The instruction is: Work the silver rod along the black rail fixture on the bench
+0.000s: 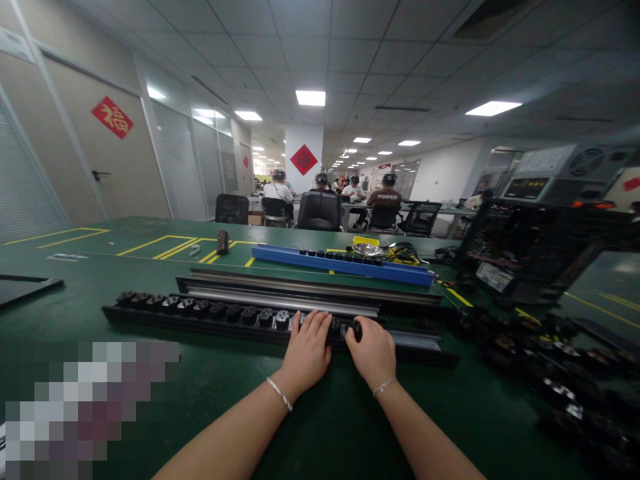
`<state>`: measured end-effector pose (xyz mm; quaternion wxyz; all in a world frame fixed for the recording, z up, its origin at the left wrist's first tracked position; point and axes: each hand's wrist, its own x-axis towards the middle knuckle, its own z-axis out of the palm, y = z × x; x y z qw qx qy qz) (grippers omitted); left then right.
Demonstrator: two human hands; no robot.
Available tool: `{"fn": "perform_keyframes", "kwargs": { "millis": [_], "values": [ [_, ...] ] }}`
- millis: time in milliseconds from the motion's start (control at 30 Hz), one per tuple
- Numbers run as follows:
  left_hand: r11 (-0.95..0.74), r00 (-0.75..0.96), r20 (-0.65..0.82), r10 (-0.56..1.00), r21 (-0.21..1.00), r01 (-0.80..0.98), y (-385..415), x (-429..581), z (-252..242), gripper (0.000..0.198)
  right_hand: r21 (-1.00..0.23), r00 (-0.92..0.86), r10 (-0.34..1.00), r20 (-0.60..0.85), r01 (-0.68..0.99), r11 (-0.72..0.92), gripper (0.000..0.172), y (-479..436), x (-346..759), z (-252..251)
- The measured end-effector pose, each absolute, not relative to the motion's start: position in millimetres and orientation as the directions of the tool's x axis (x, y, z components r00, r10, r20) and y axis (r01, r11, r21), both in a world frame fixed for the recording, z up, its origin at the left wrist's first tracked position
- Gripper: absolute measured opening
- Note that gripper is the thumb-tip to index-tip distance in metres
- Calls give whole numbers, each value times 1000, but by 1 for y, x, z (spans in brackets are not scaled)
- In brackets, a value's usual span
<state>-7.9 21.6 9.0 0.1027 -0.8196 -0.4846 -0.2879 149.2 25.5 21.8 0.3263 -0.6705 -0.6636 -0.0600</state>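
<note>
Forearms [227, 427] reach to a rail [220, 329]; the left hand [307, 350] lies across it, fingers together, grip unclear, likely steadying it while the right hand [374, 350] pinches a black piece [357, 331].

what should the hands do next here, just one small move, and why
I'd probably slide the dark piece left, toward the row: the right hand has it at the near rail, the left hand lies over the row's right end, and the rail shows a bare stretch farther right.
</note>
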Motion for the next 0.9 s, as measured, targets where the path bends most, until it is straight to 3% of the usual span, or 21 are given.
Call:
{"fn": "perform_keyframes", "kwargs": {
  "millis": [333,500,733,900],
  "values": [
    [-505,359,561,746,125,854,21,-8,10,54,-360,70,845,529,921,149,29,29,154,19],
    [-503,358,556,750,129,854,21,-7,10,54,-361,114,855,506,928,90,31,29,160,18],
    [-498,361,556,749,112,860,20,-8,11,55,-273,90,838,539,959,73,24,26,163,23],
    [-498,362,559,746,108,860,20,-8,11,53,-295,116,844,524,954,52,23,27,162,25]
  ]
}}
